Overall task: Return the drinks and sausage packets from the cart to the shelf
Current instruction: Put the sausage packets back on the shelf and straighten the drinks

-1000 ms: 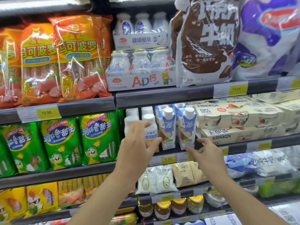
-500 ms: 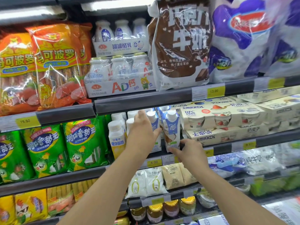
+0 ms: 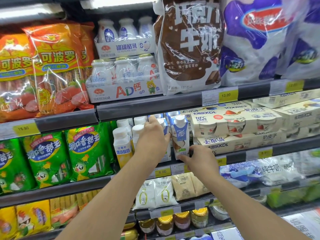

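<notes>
Two blue-and-white drink cartons with white caps stand side by side on the middle shelf [image 3: 233,157]. My left hand [image 3: 152,138] wraps around the left carton [image 3: 164,126], hiding most of it. My right hand [image 3: 199,159] pinches the base of the right carton [image 3: 180,135] between thumb and fingers. A white bottle with a yellow label [image 3: 122,147] stands just left of my left hand, with more white bottles behind it. Orange sausage packets [image 3: 57,70] stand on the upper shelf at left, green sausage packets [image 3: 86,149] below them.
Cream yoghurt multipacks [image 3: 239,125] sit tight against the right carton. A brown milk bag [image 3: 188,45] and bottle packs [image 3: 124,80] fill the shelf above. Pouches [image 3: 164,193] and jars [image 3: 181,220] are on lower shelves. The upper shelf's edge [image 3: 147,108] hangs just over the cartons.
My left hand let go of the white yellow-label bottle, which now stands on the shelf, and moved right onto the left carton. My right hand rose to the right carton's base.
</notes>
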Available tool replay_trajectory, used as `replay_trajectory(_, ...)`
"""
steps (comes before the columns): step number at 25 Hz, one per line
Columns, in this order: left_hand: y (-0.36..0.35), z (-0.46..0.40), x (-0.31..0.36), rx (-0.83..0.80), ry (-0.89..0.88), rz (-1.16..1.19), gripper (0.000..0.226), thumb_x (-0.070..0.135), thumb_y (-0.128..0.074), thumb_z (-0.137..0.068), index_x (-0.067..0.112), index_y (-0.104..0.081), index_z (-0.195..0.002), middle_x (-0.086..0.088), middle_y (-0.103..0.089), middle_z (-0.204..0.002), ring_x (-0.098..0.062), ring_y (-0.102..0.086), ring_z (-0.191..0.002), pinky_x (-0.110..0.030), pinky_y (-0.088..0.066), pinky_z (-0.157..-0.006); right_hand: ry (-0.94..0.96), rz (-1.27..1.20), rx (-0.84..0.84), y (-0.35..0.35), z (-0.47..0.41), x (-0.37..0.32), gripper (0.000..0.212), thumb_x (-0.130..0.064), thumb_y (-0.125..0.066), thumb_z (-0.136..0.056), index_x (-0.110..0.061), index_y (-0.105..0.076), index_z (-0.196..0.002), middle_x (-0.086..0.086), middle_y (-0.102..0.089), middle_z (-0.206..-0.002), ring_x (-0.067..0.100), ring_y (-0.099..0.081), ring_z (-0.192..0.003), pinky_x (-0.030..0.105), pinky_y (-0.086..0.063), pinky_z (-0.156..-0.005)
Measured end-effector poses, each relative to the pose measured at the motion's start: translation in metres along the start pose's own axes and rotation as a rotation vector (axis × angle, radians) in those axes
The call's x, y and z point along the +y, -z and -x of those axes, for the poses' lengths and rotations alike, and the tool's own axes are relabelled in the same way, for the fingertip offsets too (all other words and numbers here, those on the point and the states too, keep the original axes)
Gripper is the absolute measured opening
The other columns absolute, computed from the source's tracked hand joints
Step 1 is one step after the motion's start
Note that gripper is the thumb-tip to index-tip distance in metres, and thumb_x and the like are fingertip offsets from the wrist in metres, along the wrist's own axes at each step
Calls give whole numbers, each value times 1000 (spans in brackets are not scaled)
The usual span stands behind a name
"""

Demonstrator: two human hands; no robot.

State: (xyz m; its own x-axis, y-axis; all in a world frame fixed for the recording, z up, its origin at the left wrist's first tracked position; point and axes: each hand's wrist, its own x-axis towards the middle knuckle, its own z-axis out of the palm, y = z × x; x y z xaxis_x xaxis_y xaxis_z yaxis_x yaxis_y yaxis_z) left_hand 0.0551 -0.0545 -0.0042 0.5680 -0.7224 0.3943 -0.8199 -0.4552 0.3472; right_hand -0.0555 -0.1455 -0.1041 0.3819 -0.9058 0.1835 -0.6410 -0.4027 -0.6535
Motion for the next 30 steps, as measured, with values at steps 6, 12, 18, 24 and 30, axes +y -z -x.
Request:
replay_trajectory(6,1,2,-1,1,9,37,46,30,-63,-91,8,-39,-123,-12,-58,-115,-19,-55,-92,-23,-40,-69,-2,0,-8,0,-3,-2,35,-59,-69,-78,-24,-67,-78,-6,-68,-65,16,-65,-58,37,-59,-58)
replay_trajectory(12,8,11,-5,0,-33,88,77,43,-68,-85,9,-30,-142,-8,-50,-132,-20,-54,-115,-21,-39,-79,11,-75,29,-4,4,6,36,-59,-72,-76,-27,-71,-92,-12,-69,-76,10,-68,-67,38,-61,-57)
replay_trajectory(18,26,24,-33,95,-142,68,82,46,-68,-84,12,-28,-147,-7,-42,-145,-19,-45,-130,-26,-39,-102,-16,-53,43,-3,-2,-1,50,-65,-69,-73,-27,-59,-104,-8,-70,-85,17,-69,-76,40,-61,-63)
replay_trajectory(24,30,33,-69,163,-138,74,75,44,-70,-83,18,-33,-143,-3,-46,-142,-21,-55,-119,-33,-46,-92,3,129,74,-5,-6,-14,50,-72,-63,-72,-25,-65,-89,-6,-66,-87,18,-64,-83,33,-55,-63)
replay_trajectory(30,28,35,-92,182,-96,79,78,45,-73,-79,22,-32,-142,-3,-43,-143,-27,-64,-102,-37,-50,-83,-13,145,107,-8,-3,-18,49,-70,-62,-72,-24,-67,-86,-4,-67,-85,20,-64,-82,34,-56,-63)
